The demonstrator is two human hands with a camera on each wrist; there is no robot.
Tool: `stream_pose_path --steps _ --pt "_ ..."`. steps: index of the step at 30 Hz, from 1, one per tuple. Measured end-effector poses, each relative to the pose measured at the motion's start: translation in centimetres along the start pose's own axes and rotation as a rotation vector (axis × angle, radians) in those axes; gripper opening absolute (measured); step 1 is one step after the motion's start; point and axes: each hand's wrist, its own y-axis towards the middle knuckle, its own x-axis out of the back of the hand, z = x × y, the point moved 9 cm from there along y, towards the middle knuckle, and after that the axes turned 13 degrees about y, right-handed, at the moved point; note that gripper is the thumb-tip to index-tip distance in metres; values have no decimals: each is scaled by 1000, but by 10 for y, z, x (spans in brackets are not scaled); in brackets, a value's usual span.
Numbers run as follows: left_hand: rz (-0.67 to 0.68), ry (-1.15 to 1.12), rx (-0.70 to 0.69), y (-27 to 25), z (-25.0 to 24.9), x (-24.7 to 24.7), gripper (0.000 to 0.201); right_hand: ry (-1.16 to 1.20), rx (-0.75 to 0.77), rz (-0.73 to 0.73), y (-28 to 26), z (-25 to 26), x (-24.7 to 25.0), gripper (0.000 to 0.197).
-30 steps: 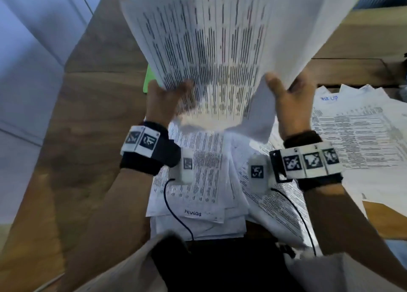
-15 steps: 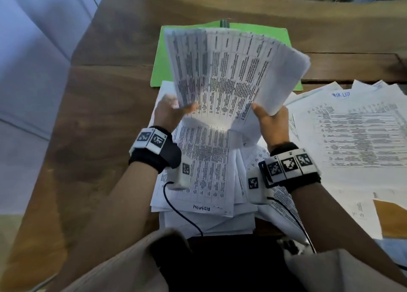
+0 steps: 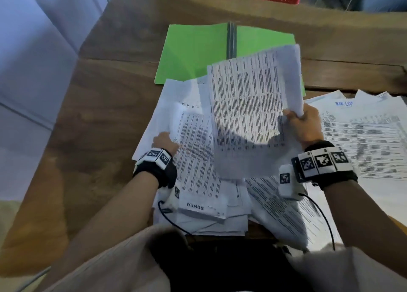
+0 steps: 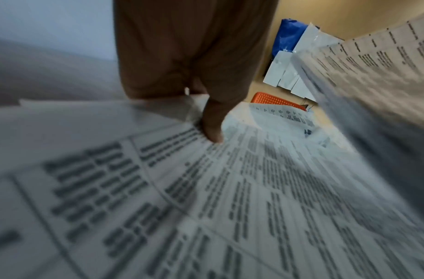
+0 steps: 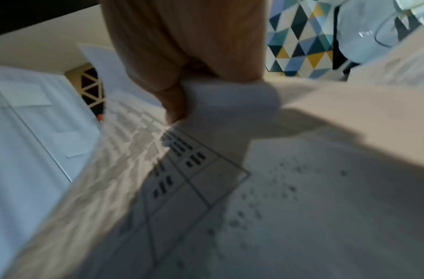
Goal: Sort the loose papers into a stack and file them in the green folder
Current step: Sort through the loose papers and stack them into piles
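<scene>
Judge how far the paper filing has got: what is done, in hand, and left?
Done: the green folder lies open. In hand: the right hand grips a sheaf of papers; the left hand grips a sheet on the pile. Left: stacking everything, filing it.

Black wristbands bearing square-patterned white tags, thin black cables, beige sleeves

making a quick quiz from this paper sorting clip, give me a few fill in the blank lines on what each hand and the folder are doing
1. The bundle of printed sheets is held up by the ____ hand.
2. The left hand pinches a sheet on the pile lying on the ____.
3. The green folder lies ____ beyond the pile.

Missing words: right; table; open
</scene>
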Motion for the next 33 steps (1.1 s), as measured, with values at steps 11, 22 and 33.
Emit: stream_pose_path --steps 11,22,33 --pt "-87 146 -581 -46 -126 49 19 -799 754 624 -36 72 -77 24" --pt "-144 462 -440 -32 -54 59 21 -994 602 708 -27 57 -88 30" --pt "-276 -243 -149 -4 17 96 36 -412 228 401 -41 96 -105 26"
